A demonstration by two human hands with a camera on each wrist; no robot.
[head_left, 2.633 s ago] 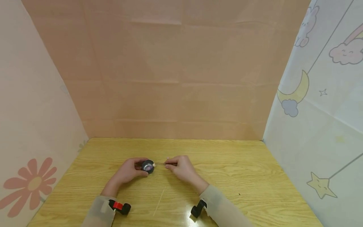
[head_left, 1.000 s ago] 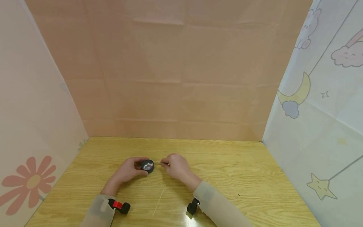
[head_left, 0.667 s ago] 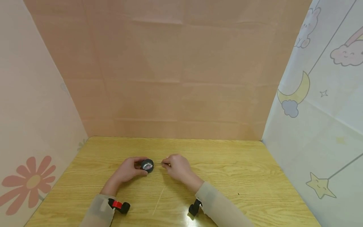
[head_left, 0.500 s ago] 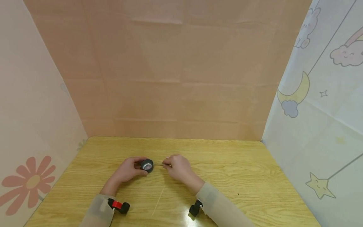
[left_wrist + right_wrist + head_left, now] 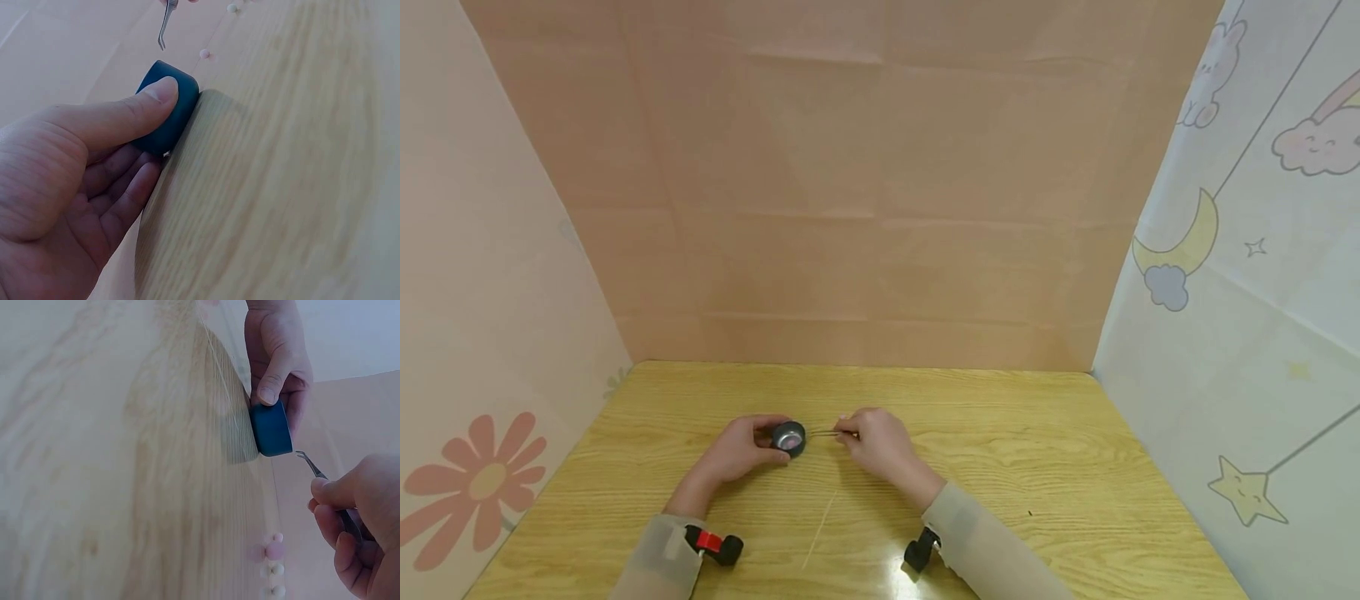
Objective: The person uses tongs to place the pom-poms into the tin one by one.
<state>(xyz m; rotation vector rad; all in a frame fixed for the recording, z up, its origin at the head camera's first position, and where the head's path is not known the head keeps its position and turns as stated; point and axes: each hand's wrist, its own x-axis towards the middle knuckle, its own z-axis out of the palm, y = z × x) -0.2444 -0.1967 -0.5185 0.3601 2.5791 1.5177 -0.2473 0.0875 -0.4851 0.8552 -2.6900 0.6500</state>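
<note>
A small dark blue-green cup (image 5: 789, 439) with a shiny metal inside sits on the table, and something pinkish shows at its bottom. My left hand (image 5: 735, 452) grips its side between thumb and fingers. To the right, my right hand (image 5: 880, 442) pinches a pair of metal tweezers (image 5: 314, 467) with bent tips. The tips are just off the cup's rim, slightly parted, with nothing between them. Several little balls stand on the table beyond, among them a pink ball (image 5: 274, 551) and a cream ball (image 5: 275, 570); in the head view my right hand mostly hides them.
The wood-patterned table (image 5: 1000, 467) ends at a plain peach backdrop (image 5: 880, 208), with pale printed sheets at both sides. A thin pale line (image 5: 820, 529) and a tiny dark speck (image 5: 1030, 513) mark the tabletop.
Earlier the tweezers held a pale ball at the cup's rim. They went in over the cup, let the ball go, and have drawn back right. My left hand stays on the cup.
</note>
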